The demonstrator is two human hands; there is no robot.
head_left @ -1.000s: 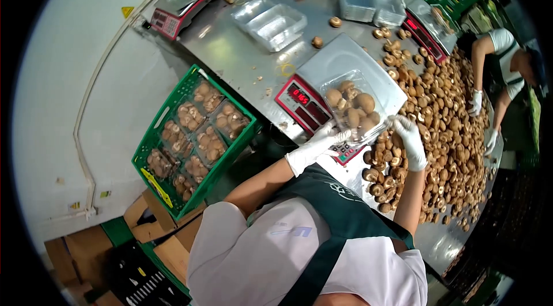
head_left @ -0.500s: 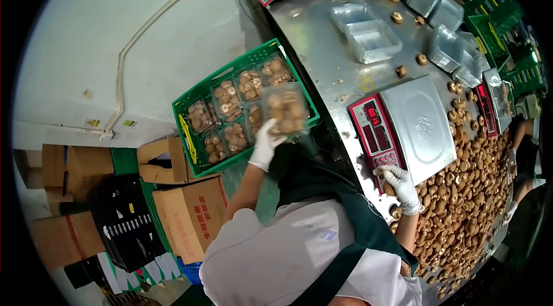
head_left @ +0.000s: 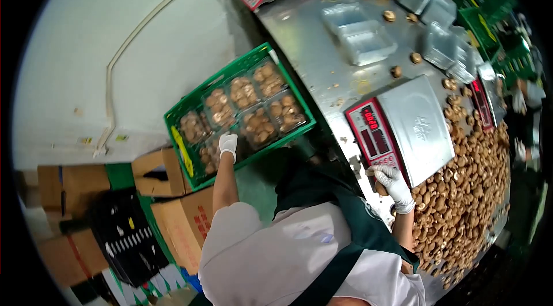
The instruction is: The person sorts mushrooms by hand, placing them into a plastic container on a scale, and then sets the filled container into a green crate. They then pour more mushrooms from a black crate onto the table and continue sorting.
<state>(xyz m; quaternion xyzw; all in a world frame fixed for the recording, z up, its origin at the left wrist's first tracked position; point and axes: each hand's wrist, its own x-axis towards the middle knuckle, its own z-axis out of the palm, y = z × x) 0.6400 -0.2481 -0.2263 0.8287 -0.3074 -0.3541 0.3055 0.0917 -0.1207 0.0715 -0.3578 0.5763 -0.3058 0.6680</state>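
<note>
Over slatted green plastic crate (head_left: 239,68), gloved left hand (head_left: 228,145), clear mushroom trays (head_left: 262,127)

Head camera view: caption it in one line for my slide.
Gloved left hand in green crate of packed mushroom trays; right hand beside the weighing scale.

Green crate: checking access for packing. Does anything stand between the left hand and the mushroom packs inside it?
Nothing visible does. The left hand lies right on the mushroom packs in the open-topped green crate.
</note>
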